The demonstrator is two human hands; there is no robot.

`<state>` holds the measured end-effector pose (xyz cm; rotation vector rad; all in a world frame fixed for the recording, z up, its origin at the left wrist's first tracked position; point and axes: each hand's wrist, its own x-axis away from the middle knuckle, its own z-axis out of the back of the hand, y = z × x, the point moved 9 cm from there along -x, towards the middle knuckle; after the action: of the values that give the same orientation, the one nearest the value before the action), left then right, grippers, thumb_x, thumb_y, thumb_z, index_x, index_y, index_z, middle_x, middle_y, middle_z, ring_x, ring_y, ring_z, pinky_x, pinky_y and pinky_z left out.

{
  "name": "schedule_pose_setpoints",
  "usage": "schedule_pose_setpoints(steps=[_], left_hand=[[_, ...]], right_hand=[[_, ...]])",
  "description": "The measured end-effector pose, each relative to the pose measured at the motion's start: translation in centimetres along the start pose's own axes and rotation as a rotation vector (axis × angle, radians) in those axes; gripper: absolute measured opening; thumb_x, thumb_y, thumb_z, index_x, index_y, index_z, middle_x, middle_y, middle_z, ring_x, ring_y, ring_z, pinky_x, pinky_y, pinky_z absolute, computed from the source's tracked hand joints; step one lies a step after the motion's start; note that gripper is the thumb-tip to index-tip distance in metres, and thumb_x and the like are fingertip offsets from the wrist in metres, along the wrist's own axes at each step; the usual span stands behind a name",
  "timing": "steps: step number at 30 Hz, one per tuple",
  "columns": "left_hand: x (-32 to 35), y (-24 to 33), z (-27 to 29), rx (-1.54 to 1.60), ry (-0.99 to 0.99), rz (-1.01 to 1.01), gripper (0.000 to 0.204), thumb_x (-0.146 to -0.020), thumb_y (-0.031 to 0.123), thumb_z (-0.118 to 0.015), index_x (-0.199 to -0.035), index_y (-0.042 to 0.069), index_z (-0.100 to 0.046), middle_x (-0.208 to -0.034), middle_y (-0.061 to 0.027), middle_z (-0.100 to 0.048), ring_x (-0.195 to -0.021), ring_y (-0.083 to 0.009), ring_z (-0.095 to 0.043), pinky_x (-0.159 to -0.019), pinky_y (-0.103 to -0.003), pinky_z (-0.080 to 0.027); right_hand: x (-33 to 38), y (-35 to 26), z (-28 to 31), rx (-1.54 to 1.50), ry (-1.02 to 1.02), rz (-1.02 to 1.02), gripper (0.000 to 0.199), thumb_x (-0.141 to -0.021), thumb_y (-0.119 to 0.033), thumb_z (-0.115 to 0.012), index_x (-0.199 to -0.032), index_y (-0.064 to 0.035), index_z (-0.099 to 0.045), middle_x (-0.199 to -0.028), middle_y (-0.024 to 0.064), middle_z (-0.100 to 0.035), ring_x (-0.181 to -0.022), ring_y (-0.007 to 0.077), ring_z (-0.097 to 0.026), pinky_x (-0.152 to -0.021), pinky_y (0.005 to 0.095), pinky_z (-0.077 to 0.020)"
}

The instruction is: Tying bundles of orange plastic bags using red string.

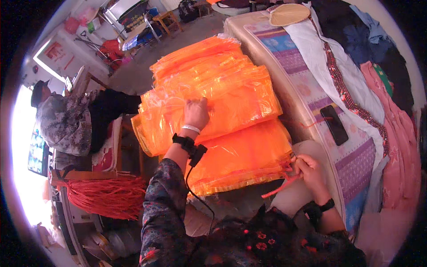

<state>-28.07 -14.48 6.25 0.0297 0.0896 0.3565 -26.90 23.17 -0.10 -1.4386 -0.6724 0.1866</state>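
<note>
A thick pile of shiny orange plastic bags point(235, 151) lies in front of me in overlapping stacks. My left hand point(197, 114) is closed in a fist on the upper stack, beside some loose whitish threads point(167, 99). Whatever its fingers hold is hidden. At the lower right corner of the nearest stack, my right hand point(311, 172) pinches a red plastic strip point(284, 184), whose loose end hangs to the left. Part of that strip lies against the bags' gathered corner.
A bundle of red strips point(106, 196) hangs off a wooden bench at left. Another person point(66, 118) sits behind it. On the right, a bed point(293, 66) holds a black phone point(334, 125), clothes and a woven fan point(289, 15). A black cable point(200, 198) trails from my left wrist.
</note>
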Motion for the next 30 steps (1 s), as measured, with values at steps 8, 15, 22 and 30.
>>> schedule_pose_setpoints(steps=[8, 15, 22, 30], left_hand=[[12.5, 6.7, 6.4, 0.026, 0.440, -0.496, 0.013, -0.059, 0.003, -0.051, -0.071, 0.002, -0.050, -0.088, -0.0163, -0.049, -0.086, -0.0312, -0.048, -0.075, -0.041, -0.039], [18.1, 7.6, -0.4, 0.442, -0.116, -0.211, 0.025, -0.065, 0.009, -0.059, -0.085, -0.002, -0.049, -0.092, -0.0204, -0.051, -0.091, -0.0337, -0.050, -0.075, -0.040, -0.043], [8.9, 11.6, -2.5, 0.809, 0.173, -0.210, 0.038, -0.072, 0.022, -0.063, -0.098, -0.002, -0.052, -0.095, -0.0214, -0.056, -0.084, -0.0330, -0.056, -0.071, -0.038, -0.045], [16.8, 24.1, -5.2, 0.457, -0.180, -0.672, 0.027, -0.073, 0.013, -0.051, -0.099, 0.006, -0.056, -0.098, -0.0144, -0.055, -0.092, -0.0321, -0.054, -0.077, -0.039, -0.043]], right_hand=[[0.0, 0.7, 0.0, 0.022, -0.016, -0.005, 0.016, -0.088, -0.014, -0.045, -0.090, -0.0030, -0.057, -0.059, -0.0026, -0.049, -0.050, 0.0026, -0.040, -0.045, 0.0165, -0.0333], [-0.6, 1.4, -0.9, 0.002, -0.127, 0.047, 0.017, -0.089, -0.016, -0.045, -0.091, -0.0037, -0.057, -0.061, -0.0016, -0.052, -0.048, 0.0033, -0.042, -0.044, 0.0166, -0.0349], [-0.9, 1.3, -1.0, 0.051, -0.094, 0.145, 0.018, -0.089, -0.018, -0.043, -0.087, -0.0058, -0.056, -0.063, -0.0022, -0.052, -0.050, 0.0038, -0.043, -0.047, 0.0181, -0.0351], [-1.3, 2.0, 0.8, -0.043, 0.002, 0.182, 0.016, -0.088, -0.018, -0.045, -0.091, -0.0041, -0.054, -0.067, -0.0017, -0.052, -0.056, 0.0049, -0.044, -0.051, 0.0191, -0.0363]])
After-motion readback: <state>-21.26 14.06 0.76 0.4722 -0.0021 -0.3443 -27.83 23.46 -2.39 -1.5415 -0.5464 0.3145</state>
